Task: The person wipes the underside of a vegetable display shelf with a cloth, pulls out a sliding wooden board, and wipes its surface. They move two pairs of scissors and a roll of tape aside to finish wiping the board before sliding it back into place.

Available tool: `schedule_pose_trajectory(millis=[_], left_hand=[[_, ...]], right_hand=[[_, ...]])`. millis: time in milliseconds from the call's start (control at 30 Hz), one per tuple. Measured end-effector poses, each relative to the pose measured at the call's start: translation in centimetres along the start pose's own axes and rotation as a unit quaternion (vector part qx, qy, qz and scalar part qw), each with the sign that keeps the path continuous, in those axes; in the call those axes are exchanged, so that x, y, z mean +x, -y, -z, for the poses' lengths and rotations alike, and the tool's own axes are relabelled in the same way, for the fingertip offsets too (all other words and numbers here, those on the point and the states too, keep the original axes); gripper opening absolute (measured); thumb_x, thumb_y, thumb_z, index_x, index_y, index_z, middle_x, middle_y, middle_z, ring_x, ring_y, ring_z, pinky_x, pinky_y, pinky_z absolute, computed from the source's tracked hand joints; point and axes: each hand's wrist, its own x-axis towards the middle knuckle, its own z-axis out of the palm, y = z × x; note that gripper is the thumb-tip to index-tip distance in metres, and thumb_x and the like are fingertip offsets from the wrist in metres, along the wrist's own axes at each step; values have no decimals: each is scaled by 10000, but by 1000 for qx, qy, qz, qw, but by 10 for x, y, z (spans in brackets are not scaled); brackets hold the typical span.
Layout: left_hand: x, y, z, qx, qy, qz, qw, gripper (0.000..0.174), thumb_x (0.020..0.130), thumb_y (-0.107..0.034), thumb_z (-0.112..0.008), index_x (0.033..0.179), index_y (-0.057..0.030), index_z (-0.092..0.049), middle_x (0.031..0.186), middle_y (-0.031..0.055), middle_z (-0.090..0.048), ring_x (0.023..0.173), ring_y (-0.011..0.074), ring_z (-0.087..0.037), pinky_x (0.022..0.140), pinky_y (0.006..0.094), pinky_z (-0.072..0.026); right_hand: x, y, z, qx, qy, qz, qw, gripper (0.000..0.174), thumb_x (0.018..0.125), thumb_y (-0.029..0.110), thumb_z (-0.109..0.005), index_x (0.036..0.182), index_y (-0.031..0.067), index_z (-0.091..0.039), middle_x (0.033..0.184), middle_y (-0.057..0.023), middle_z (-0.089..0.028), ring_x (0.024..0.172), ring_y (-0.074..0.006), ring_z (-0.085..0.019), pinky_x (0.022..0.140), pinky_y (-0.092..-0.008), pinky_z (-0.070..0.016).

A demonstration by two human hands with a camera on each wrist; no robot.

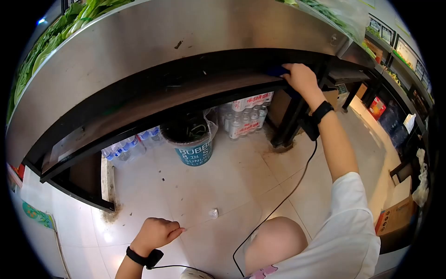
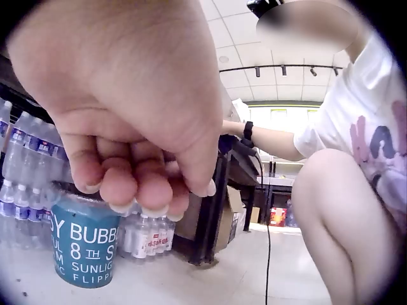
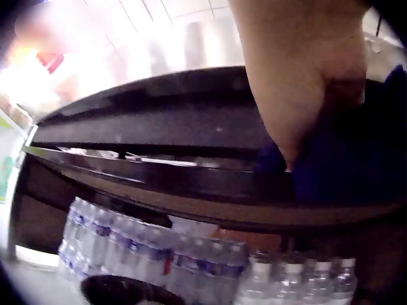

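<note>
Biggest thing in the shot is the long steel counter [image 1: 176, 32], running corner to corner overhead, with leafy greens [image 1: 51, 37] heaped on top at its far left end. Tucked under it is a dark ledge [image 1: 153, 100], and that is where the work is. Below lies a pale tiled floor [image 1: 232, 172], stained around the counter's black legs.

Under the ledge, shrink-wrapped packs of water bottles [image 1: 246, 116] stand on the floor, with another pack [image 1: 125, 148] off to the left. Between them stands a teal bucket [image 1: 193, 149] with white lettering and a loose plastic liner. A cardboard box [image 1: 395, 216] sits at the far right.

Now the hands. The right hand [image 1: 301, 76] is up at the right end of the ledge, arm stretched out, with a black band [image 1: 322, 110] on the wrist. Its fingers are curled over a blue cloth [image 1: 277, 71]. The right wrist view shows the cloth [image 3: 356, 159] bunched under the hand and lying against the ledge's edge.

The left hand [image 1: 157, 232] hangs low over the floor, well apart from the counter. The left wrist view shows its fingers [image 2: 121, 184] loosely curled toward the palm with nothing in them.

A black cable [image 1: 283, 200] trails from the right wrist down across the tiles. Smallest of all, a crumpled white scrap [image 1: 213, 213] lies on the floor near the left hand.
</note>
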Motion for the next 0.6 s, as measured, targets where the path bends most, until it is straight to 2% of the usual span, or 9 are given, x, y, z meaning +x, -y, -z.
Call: schedule_pose_trajectory(millis=[133,200,300,333,467,533,600], left_hand=[[1,-1,0,1,6,7,1000,272,834,-301,-631,633,-117,-618,517,66,-554,483,260,-552,466,343,-425],[1,-2,3,12,9,10,1000,270,835,-299,-630,636,-117,-619,523,65,-559,487,259,-554,468,343,-427],[4,-3,2,11,11,5,1000,276,834,-299,-632,632,-112,-619,520,60,-559,484,258,-556,467,342,-428],[6,-2,0,12,10,3,1000,280,839,-307,-624,635,-115,-609,522,54,-563,486,256,-559,462,341,-428],[14,0,-12,18,11,-15,1000,285,844,-321,-613,642,-120,-593,527,45,-570,488,257,-565,452,340,-430],[20,-2,-17,5,-12,-30,999,272,835,-308,-628,645,-115,-606,520,50,-565,482,257,-563,447,338,-428],[26,-10,-14,15,-1,-29,999,266,830,-303,-637,647,-111,-610,517,51,-559,477,255,-559,443,338,-423]], right_hand=[[-1,-21,-7,-34,-7,-49,998,276,748,156,-654,1018,111,-688,902,-156,-665,866,-325,-635,743,-408,-517],[-1,-11,-14,-54,-21,-20,998,280,694,93,-629,965,106,-697,885,-158,-666,864,-323,-636,739,-417,-519],[-8,28,-4,-3,-21,25,999,296,695,106,-630,985,75,-683,883,-172,-657,872,-343,-621,758,-429,-499],[-8,50,6,11,28,22,999,303,699,102,-624,996,72,-676,884,-174,-658,870,-349,-622,755,-439,-498],[-13,133,16,128,11,132,983,255,694,67,-600,940,43,-662,854,-180,-653,837,-352,-629,717,-446,-504],[-10,167,15,162,4,173,972,244,727,72,-595,963,50,-656,918,-164,-656,879,-322,-629,726,-418,-508],[-11,167,12,180,-15,193,964,265,752,75,-585,1009,64,-654,970,-145,-656,908,-302,-626,734,-397,-510]])
